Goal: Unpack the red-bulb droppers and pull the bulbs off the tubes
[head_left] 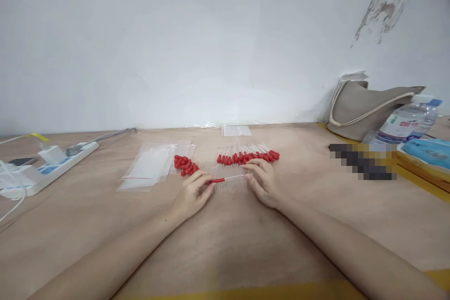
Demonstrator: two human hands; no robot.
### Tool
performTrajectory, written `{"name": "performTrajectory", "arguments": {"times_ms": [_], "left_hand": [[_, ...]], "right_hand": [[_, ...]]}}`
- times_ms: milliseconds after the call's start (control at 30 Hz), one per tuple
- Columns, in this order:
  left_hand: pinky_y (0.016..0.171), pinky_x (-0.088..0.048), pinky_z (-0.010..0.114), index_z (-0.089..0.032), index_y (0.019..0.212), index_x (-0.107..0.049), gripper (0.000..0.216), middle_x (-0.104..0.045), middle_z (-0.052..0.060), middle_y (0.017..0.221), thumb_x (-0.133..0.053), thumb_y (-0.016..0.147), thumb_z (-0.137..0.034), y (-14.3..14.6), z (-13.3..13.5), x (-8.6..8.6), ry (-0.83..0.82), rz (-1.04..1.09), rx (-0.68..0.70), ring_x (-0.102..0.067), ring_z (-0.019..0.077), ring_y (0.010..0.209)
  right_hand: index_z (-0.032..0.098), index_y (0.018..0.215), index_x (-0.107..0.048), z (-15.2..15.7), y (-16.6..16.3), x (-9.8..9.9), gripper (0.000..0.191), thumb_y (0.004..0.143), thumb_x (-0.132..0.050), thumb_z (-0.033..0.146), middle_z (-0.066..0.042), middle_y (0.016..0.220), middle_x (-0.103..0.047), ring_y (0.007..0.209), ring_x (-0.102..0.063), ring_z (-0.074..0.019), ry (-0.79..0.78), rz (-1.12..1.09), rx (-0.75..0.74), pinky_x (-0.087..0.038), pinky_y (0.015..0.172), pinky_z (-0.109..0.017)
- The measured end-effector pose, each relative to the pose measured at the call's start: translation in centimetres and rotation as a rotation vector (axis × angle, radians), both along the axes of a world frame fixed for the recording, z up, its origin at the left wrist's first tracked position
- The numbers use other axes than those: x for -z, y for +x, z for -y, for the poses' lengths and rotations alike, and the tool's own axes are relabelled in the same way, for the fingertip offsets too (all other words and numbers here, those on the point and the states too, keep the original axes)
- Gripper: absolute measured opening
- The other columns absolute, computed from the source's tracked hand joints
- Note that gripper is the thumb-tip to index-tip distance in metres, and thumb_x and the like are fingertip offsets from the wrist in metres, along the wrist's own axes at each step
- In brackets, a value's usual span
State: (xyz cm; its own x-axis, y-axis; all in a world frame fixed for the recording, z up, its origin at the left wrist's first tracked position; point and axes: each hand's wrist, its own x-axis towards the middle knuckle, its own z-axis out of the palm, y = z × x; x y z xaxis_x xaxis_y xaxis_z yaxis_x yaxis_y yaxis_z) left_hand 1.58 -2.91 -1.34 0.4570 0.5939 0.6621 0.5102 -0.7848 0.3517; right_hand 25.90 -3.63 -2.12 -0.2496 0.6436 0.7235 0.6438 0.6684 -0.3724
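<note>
One dropper [228,179] lies low over the bench [225,248], held at both ends: the left hand [192,193] has its grip pinched on the red bulb, the right hand [263,182] on the clear tip.

The place reads as a small hand-packing workroom. A bare plywood desk [225,248], edged with yellow tape [281,290], stands against a plain white wall [176,33] with a patch of flaking paint [386,4] at one o'clock. Stacked clear zip bags [147,166] lie at eleven o'clock, with rows of red-capped droppers [248,155] at twelve. A power strip [52,168] with chargers sits at ten, and a grey handbag [362,108] and a water bottle [408,124] at two.
</note>
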Motion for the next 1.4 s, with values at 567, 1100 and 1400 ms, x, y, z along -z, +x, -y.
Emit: {"name": "performTrajectory", "arguments": {"times_ms": [567,1100,1400], "left_hand": [[0.087,-0.029,0.038,-0.021,0.083,-0.062,0.017,-0.062,0.001,0.077,-0.047,0.085,-0.028,2.4,0.0,-0.3,0.158,-0.280,-0.004,-0.051,0.0151,0.078],[0.089,-0.026,0.039,-0.018,0.066,-0.051,0.031,-0.054,0.001,0.063,-0.031,0.088,-0.025,1.6,1.9,-1.3,0.026,-0.379,0.092,-0.046,0.0145,0.069],[0.070,-0.035,0.033,-0.018,0.056,-0.039,0.037,-0.045,-0.001,0.056,-0.022,0.089,-0.026,-0.7,0.8,-1.4,-0.119,-0.092,-0.138,-0.042,0.0130,0.056]], "right_hand": [[0.018,0.083,-0.062,0.4,-2.2,0.1,0.025,0.088,-0.040,0.028,0.000,0.062,-0.055,0.067,-0.045,-0.0117,0.143,0.364,-0.106,-0.026,0.079,-0.032],[0.025,0.113,-0.052,1.8,-1.3,-0.5,0.031,0.089,-0.033,0.016,0.003,0.061,-0.052,0.064,-0.041,-0.0114,0.419,0.532,-0.221,-0.029,0.078,-0.032],[0.027,0.118,-0.051,0.9,1.5,-0.2,0.034,0.087,-0.038,0.019,0.001,0.061,-0.052,0.068,-0.045,-0.0134,0.362,0.338,-0.018,-0.033,0.076,-0.033]]}}
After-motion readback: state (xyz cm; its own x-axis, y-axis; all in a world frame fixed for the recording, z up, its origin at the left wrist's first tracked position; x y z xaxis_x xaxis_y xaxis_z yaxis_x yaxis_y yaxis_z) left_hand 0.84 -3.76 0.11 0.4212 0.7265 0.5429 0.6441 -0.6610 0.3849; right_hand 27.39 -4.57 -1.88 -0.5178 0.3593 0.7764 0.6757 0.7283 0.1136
